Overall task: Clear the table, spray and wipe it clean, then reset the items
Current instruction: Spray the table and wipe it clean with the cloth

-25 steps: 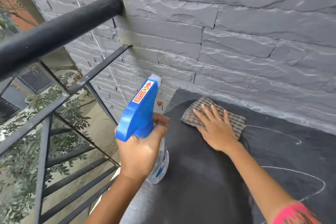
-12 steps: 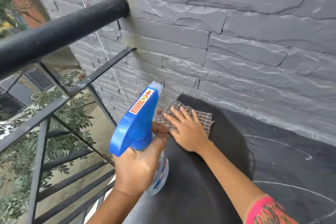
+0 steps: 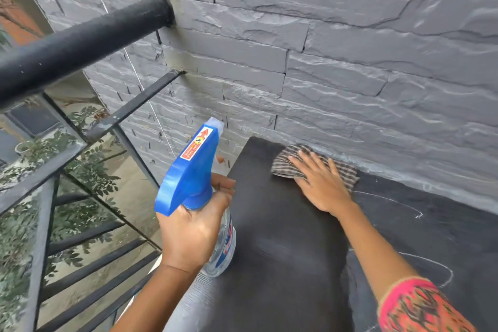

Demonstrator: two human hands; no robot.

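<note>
Checked brown woven cloth (image 3: 314,167) lies at the 12 o'clock edge of the dark matte tabletop (image 3: 283,237), pinned under the flat, open right hand (image 3: 320,183); the left hand (image 3: 194,234), at 9 o'clock, is wrapped around the blue-headed clear spray bottle (image 3: 192,183). Wiping outward risks knocking that bottle over the rail
</note>
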